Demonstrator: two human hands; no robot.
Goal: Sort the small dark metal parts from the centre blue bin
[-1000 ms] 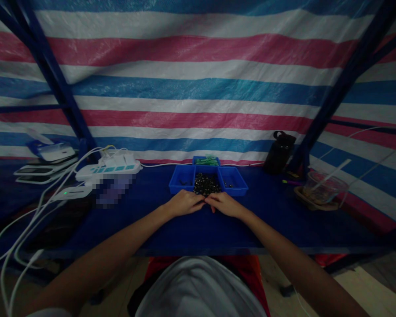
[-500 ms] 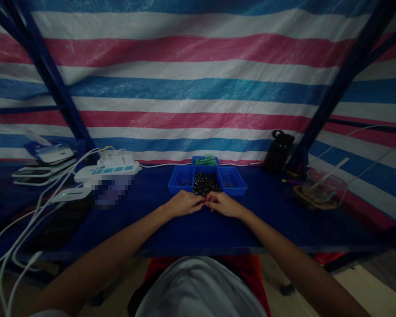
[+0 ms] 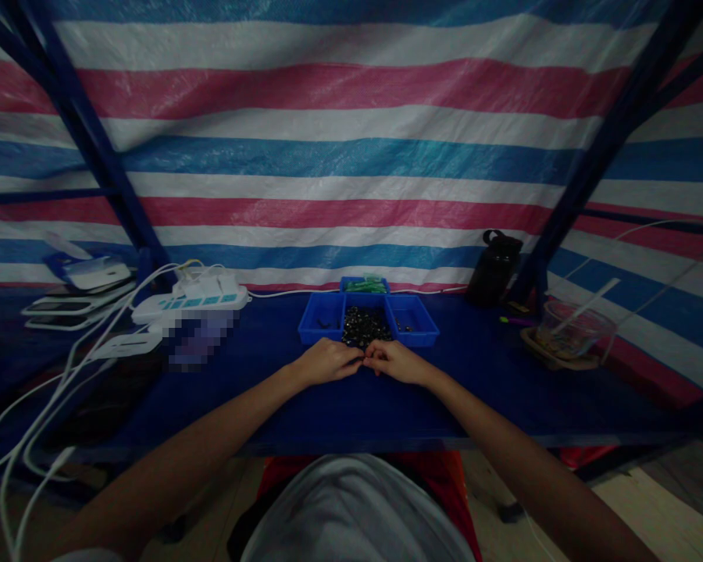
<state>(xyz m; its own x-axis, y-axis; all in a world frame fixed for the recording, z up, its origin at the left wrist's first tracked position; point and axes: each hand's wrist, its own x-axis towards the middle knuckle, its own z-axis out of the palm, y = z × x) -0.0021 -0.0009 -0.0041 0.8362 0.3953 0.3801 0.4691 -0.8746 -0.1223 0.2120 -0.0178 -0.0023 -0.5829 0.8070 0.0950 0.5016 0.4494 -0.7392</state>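
Left hand (image 3: 326, 362) and right hand (image 3: 396, 362) knuckles-up on the smooth dark-blue bench (image 3: 351, 410), bare forearms stretched forward, fingertips meeting in the middle. Both curled inward, tips pinched close together; anything gripped between them too small to tell.

Just beyond the fingertips, a glinting, grainy heap of dark pieces (image 3: 364, 324), piled in the middle tray (image 3: 365, 300) of a cluster of shallow rectangular blue plastic trays. Left tray (image 3: 313, 328) and right tray (image 3: 420, 329) beside it, wall against wall, each with only a few dark bits. Behind, slim green pieces (image 3: 364, 286) in a smaller tray.

Further left, a long white plastic power strip (image 3: 190, 300) with looping white cables (image 3: 64, 375). To the right, a dark rounded bottle (image 3: 495, 269) and a clear round bowl (image 3: 571, 329). Behind everything, a woven, slightly glossy striped tarp (image 3: 351, 148) in pink, white and blue.
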